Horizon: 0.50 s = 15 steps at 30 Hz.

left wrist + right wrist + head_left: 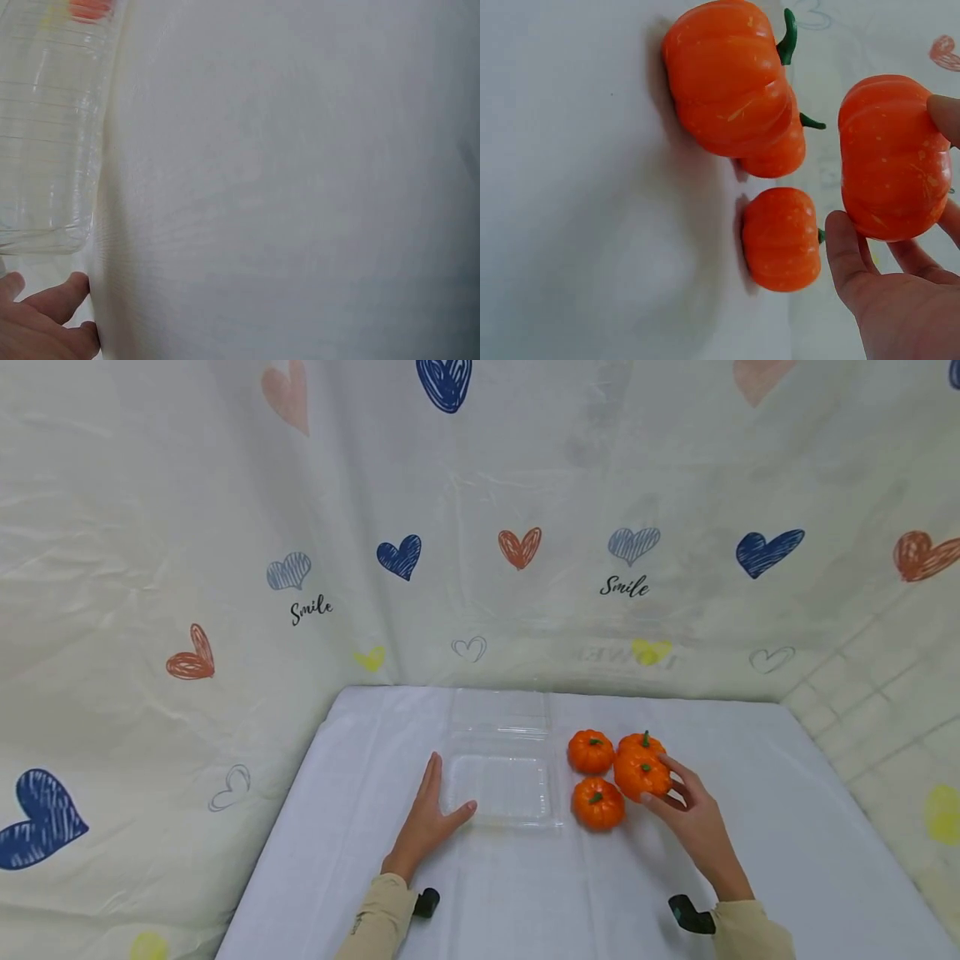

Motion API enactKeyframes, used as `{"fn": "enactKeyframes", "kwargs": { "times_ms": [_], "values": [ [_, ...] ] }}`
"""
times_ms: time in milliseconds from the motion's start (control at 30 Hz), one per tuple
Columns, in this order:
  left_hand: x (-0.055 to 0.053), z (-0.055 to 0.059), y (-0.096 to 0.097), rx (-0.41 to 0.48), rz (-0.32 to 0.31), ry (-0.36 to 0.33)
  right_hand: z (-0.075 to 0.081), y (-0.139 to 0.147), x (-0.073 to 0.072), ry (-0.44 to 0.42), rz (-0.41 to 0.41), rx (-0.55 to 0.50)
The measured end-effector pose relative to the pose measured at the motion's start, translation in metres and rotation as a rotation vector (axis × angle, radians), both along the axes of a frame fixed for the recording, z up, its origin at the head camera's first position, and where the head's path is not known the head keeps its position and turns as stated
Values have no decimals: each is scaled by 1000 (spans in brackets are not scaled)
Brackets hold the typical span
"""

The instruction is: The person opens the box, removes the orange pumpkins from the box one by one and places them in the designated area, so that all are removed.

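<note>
My right hand [697, 822] pinches a small orange pumpkin [639, 777] between thumb and fingers. In the right wrist view this pumpkin [892, 161] is lifted off the white cloth, apart from the others. Three more pumpkins with green stems stand on the cloth: one at the back left [590, 752], one in front [598, 804], and one [636, 742] partly hidden behind the held one. At the left side of a clear plastic container [498, 789] is my left hand [426, 827], fingers straight and thumb spread along the near left corner. The container's lid [500, 712] lies folded back.
A white cloth [517, 893] covers the table. Behind it hangs a pale curtain [465, 485] printed with hearts, which also runs down the left and right sides. Black camera mounts [690, 916] stick out from both wrists.
</note>
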<state>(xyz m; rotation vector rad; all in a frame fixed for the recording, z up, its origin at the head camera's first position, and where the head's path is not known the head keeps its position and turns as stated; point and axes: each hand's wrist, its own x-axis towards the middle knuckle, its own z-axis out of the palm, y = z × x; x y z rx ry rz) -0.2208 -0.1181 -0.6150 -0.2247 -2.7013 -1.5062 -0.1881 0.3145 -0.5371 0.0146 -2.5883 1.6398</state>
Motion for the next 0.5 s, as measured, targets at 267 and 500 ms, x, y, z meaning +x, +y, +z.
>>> {"fn": "enactKeyframes", "kwargs": {
  "times_ms": [267,500],
  "values": [
    [1,2,2,11,0,-5,-11,14,13,-53,-64,13],
    [1,2,1,-11,8,4,-19,19,16,-136,-88,25]
  ]
}}
